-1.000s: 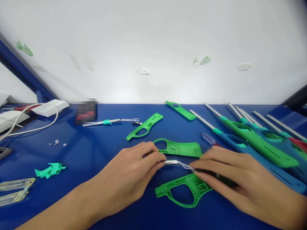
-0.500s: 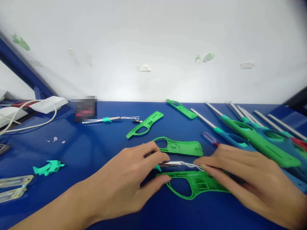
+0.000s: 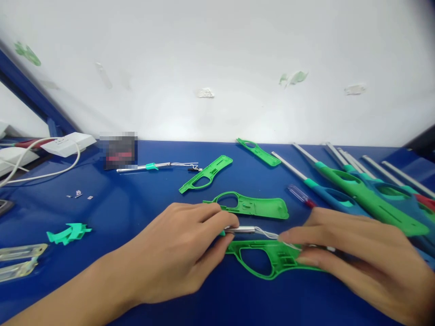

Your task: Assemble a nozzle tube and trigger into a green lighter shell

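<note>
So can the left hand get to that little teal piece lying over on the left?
Probably yes. The left hand pinches a metal tube now, but only bare blue table lies between it and the teal piece.

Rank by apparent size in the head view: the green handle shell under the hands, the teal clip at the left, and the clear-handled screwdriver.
1. green handle shell, largest.
2. teal clip and screwdriver: look alike, and the clip lies nearer the camera, so unranked.

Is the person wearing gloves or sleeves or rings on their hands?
No. The left hand and the right hand are both bare, with no gloves, rings or watch showing. Both forearms are bare too; no sleeve reaches into view. The fingernails look short and plain.
</note>
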The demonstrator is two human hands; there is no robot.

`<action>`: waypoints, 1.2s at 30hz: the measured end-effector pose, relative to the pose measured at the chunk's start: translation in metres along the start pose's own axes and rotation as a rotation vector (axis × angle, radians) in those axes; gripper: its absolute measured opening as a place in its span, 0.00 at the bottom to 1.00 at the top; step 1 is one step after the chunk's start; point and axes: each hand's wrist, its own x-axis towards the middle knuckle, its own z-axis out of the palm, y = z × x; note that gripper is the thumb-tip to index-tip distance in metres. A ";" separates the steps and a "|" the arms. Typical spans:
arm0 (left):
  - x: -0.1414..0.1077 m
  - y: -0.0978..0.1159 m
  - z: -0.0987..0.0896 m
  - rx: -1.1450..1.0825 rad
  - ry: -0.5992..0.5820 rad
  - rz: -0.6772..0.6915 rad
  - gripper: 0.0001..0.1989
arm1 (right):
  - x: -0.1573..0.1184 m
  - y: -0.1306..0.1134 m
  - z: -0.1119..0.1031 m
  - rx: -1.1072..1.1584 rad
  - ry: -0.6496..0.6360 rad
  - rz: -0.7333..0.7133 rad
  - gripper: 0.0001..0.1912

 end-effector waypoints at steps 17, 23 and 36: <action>-0.006 -0.003 -0.009 -0.042 -0.114 -0.009 0.13 | 0.004 -0.005 0.006 0.101 -0.027 0.151 0.13; -0.004 -0.007 -0.007 -0.048 -0.131 -0.003 0.16 | 0.006 -0.004 0.004 0.125 0.024 0.166 0.14; -0.004 -0.003 -0.007 -0.041 -0.098 0.025 0.17 | 0.013 -0.005 -0.006 0.125 0.010 0.090 0.12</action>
